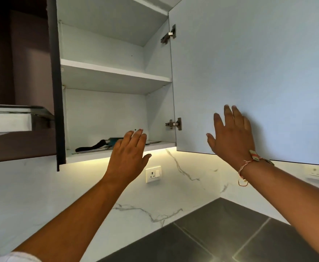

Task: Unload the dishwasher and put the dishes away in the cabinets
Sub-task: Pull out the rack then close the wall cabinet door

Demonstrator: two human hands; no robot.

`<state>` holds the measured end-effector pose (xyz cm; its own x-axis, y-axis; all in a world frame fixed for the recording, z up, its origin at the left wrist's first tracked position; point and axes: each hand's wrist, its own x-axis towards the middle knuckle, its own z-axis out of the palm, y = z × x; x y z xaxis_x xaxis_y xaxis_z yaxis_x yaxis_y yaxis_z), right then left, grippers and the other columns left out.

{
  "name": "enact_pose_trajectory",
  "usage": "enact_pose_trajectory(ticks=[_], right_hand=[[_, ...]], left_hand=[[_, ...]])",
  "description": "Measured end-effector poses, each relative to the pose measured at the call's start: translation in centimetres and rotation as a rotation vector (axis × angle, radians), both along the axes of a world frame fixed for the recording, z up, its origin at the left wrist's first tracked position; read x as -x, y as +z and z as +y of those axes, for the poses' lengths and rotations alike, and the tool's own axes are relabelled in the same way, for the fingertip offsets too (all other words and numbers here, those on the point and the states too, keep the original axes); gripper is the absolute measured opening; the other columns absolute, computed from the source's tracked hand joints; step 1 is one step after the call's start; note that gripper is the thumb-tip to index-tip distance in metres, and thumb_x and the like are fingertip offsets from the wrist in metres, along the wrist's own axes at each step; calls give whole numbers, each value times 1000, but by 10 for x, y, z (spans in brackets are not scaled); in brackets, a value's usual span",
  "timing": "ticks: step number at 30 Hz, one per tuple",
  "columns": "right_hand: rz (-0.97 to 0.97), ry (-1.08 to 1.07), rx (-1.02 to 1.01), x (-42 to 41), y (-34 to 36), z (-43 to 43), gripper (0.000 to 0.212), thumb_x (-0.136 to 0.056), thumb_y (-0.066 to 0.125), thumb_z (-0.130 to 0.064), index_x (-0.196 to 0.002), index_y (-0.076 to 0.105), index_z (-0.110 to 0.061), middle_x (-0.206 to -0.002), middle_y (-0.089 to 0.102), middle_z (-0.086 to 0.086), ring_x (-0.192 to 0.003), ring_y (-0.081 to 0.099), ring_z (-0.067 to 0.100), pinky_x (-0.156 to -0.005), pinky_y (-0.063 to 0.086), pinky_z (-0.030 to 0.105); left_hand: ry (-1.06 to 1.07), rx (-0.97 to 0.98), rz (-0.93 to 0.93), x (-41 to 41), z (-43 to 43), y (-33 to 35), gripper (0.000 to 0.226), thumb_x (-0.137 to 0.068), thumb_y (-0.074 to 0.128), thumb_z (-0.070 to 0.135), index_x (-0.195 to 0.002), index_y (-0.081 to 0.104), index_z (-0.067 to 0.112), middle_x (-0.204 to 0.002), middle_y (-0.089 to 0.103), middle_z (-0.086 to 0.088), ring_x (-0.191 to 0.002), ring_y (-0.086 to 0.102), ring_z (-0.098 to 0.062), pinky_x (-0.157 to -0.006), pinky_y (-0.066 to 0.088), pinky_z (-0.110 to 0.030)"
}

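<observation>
The white two-shelf wall cabinet (115, 72) stands open, its pale door (249, 53) out to the right. The right hand (232, 137) lies flat on the door's inner face, likely steadying it. The left hand (128, 154) hovers before the bottom shelf (155, 145), where dark-handled utensils (92, 146) lie. Both grips are released, holding nothing. No dishes or dishwasher show.

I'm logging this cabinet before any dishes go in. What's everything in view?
Cabinet door: one, pale blue-white, swung open at right.
Shelf: one, white, mid-cabinet.
Hinges: two, metal, door's inner edge.
Tool: one, black-handled, cabinet floor.
Socket: one, white, marble wall below the cabinet.
Tiled surface: one, dark grey, lower right.
Thread bracelet: one, red-white, right wrist.
Left hand: open, before cabinet floor.
Right hand: open, at door's inner face.
</observation>
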<state>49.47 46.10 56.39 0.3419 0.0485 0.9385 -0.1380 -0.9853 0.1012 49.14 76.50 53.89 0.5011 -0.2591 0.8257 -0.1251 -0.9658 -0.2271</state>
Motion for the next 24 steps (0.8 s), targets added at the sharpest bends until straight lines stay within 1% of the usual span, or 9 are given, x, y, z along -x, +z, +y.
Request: enact_pose_trajectory(ticks=[8, 10, 13, 16, 18, 19, 21, 22, 24], right_hand=[[-76, -82, -173, 64, -23, -60, 82, -86, 55, -53, -150, 30, -9, -160, 8, 25, -148, 6, 42, -113, 22, 55], [-98, -82, -243, 73, -29, -77, 88, -85, 55, -55, -152, 23, -8, -161, 3, 26, -149, 2, 42, -114, 21, 55], [-153, -67, -362, 86, -29, -109, 93, -86, 50, -60, -154, 15, -6, -160, 2, 27, -149, 4, 42, -115, 20, 56], [-114, 11, -528, 91, -21, -146, 94, -86, 45, -64, -152, 14, -5, -160, 13, 26, -147, 15, 43, -114, 25, 56], [11, 174, -689, 87, -16, -172, 90, -87, 49, -64, -149, 21, -5, -154, 30, 24, -139, 33, 44, -109, 37, 54], [81, 275, -763, 84, -16, -182, 85, -88, 50, -64, -144, 27, -4, -148, 40, 22, -132, 42, 44, -104, 43, 52], [163, 442, -872, 82, -20, -195, 70, -92, 48, -60, -136, 38, -6, -137, 53, 17, -122, 52, 41, -97, 46, 47], [154, 498, -893, 83, -23, -198, 62, -95, 44, -57, -132, 43, -7, -131, 57, 15, -118, 54, 40, -95, 46, 45], [96, 602, -902, 90, -28, -202, 46, -101, 36, -50, -117, 53, -9, -109, 63, 10, -104, 59, 36, -82, 45, 38]], left_hand=[[-150, -23, -24, 32, -73, -14, 80, -88, 39, 67, -151, 24, 20, -161, 19, -1, -147, 21, -28, -113, 27, -47], [-190, -43, -59, 40, -98, -14, 83, -87, 42, 67, -152, 19, 21, -162, 16, -1, -148, 17, -27, -114, 23, -45], [-254, -62, -73, 50, -140, -13, 92, -86, 49, 66, -154, 7, 21, -164, 2, -1, -150, 3, -26, -115, 14, -42], [-268, -87, -100, 62, -180, -13, 101, -82, 57, 64, -155, 1, 22, -163, -8, -1, -150, -7, -25, -115, 5, -41], [-273, -96, -94, 71, -204, -14, 104, -81, 60, 63, -155, -2, 23, -162, -13, 0, -149, -13, -24, -113, -2, -40], [-276, -103, -85, 74, -215, -14, 106, -81, 62, 63, -155, -3, 24, -162, -15, 0, -149, -14, -24, -113, -4, -40], [-277, -126, -69, 82, -232, -16, 108, -80, 65, 61, -155, -2, 23, -162, -16, 0, -149, -14, -24, -112, -5, -40], [-278, -142, -63, 85, -240, -17, 108, -80, 66, 60, -155, -1, 22, -162, -15, 0, -149, -13, -24, -113, -3, -40], [-283, -165, -49, 93, -252, -19, 108, -79, 68, 58, -155, 1, 21, -162, -13, 0, -150, -10, -24, -113, 0, -38]])
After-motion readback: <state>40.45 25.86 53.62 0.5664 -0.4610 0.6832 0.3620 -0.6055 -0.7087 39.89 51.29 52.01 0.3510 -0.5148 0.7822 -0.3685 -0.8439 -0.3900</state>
